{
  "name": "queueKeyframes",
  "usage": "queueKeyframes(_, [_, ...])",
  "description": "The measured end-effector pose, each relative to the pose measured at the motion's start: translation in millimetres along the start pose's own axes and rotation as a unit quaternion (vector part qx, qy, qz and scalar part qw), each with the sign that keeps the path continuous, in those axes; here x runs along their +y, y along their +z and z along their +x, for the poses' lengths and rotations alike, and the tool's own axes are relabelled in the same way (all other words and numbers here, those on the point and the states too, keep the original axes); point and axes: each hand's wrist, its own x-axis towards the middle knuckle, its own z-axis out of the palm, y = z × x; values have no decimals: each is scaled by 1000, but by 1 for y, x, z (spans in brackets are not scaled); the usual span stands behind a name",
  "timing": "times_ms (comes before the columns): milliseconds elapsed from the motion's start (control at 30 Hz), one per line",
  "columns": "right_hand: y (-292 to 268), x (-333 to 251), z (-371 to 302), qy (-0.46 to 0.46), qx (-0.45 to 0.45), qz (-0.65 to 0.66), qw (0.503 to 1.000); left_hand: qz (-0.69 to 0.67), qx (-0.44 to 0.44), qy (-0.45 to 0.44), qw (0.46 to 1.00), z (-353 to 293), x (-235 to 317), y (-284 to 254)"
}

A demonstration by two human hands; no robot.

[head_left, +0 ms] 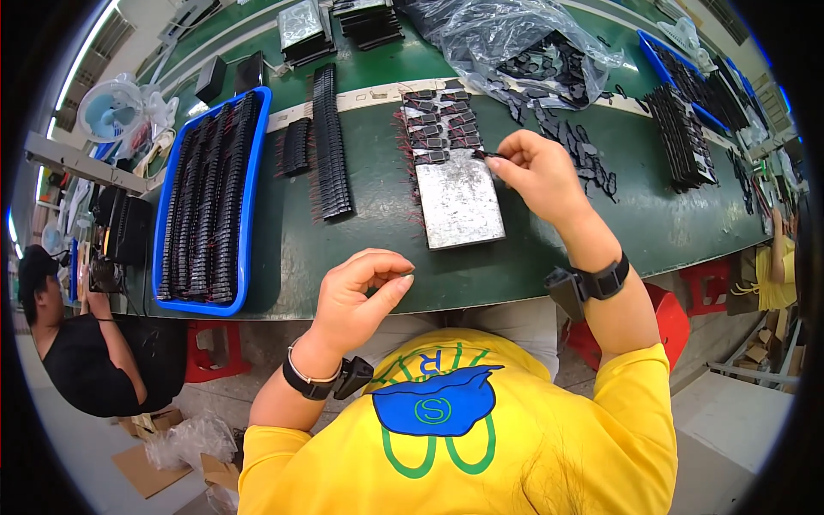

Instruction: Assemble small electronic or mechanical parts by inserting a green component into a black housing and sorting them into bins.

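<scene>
On a green bench [541,245], the right hand [539,178] pinches a small black part [486,155] between thumb and fingers at the right side of a silver metal plate [462,210], whose far half carries two columns of red-wired black pieces [427,131]. Nearer and left, the left hand [359,299] hovers with fingers loosely curled, half open. A blue tray [160,287] of black parts lies farther left.
</scene>
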Motion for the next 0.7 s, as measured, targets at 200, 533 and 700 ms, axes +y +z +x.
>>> queueKeyframes(200, [7,-26,-62,53,-104,267,957,-186,-12,-127,974,-1,11,4])
queueKeyframes(533, [37,-36,-105,11,-197,237,951,-187,-51,-217,957,4,12,17])
queueKeyframes(700, [45,-31,-105,-261,-87,18,961,-167,-32,-223,960,-1,9,19])
